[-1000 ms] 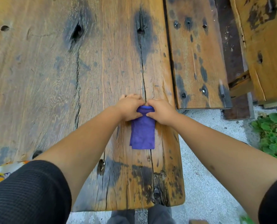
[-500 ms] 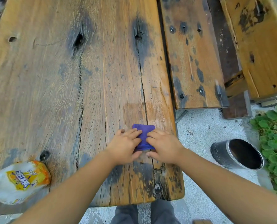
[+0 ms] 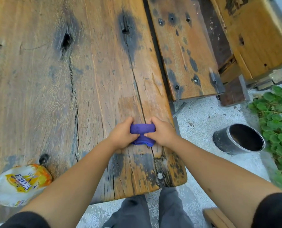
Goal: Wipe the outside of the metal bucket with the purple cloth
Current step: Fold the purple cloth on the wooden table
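Note:
The purple cloth [image 3: 142,132] is bunched into a small folded wad near the front right corner of the wooden table [image 3: 57,83]. My left hand [image 3: 122,134] grips its left end and my right hand [image 3: 161,131] grips its right end, thumbs underneath. The metal bucket [image 3: 230,142] stands on the concrete ground to the right of the table, tilted with its dark open mouth facing up and right. Neither hand touches the bucket.
A white and orange snack bag [image 3: 18,183] lies at the table's front left edge. A lower wooden bench [image 3: 184,51] runs along the right side, more planks beyond it. Green plants [image 3: 278,116] grow beside the bucket. My grey-trousered legs [image 3: 153,209] stand at the table's front.
The flat cloth has been folded shorter and gathered up between both hands. The view has tilted down, bringing the bucket and snack bag into sight.

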Demonstrator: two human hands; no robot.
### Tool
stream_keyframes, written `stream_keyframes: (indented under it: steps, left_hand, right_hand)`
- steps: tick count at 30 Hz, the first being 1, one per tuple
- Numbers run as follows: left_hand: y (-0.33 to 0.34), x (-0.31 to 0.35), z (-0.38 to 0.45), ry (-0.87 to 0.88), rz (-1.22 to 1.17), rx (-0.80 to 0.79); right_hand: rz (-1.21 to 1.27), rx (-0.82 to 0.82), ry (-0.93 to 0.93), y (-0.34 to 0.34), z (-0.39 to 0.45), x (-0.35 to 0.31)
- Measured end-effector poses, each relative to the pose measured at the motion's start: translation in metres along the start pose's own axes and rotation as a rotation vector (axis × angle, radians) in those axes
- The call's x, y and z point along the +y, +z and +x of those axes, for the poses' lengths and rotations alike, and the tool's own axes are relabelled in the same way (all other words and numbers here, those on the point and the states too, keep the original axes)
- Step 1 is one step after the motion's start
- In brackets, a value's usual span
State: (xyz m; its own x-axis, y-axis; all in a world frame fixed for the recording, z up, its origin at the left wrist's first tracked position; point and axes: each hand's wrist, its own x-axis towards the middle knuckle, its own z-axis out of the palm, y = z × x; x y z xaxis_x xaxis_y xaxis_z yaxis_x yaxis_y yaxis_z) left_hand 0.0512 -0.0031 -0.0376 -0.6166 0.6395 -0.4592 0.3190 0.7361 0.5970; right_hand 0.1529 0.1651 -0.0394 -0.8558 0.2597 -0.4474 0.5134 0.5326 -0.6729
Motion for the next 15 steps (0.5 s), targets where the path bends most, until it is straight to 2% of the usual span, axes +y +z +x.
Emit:
stream_keyframes:
  steps: [5, 9, 12, 15]
  left_hand:
    - [0.004, 0.053, -0.014, 0.043, -0.512, -0.093]
    - [0.033, 0.113, -0.013, 0.08, -0.735, -0.224]
    - [0.062, 0.157, -0.01, 0.087, -0.765, -0.278]
    - [0.097, 0.199, -0.009, 0.113, -0.728, -0.349]
  right_hand:
    - [0.792, 0.176, 0.162, -0.013, -0.056, 0.009]
    - [1.342, 0.306, 0.26, -0.035, -0.094, 0.033]
    - [1.531, 0.401, 0.244, -0.057, -0.128, 0.059]
    - [1.499, 0.496, 0.27, -0.078, -0.168, 0.089]
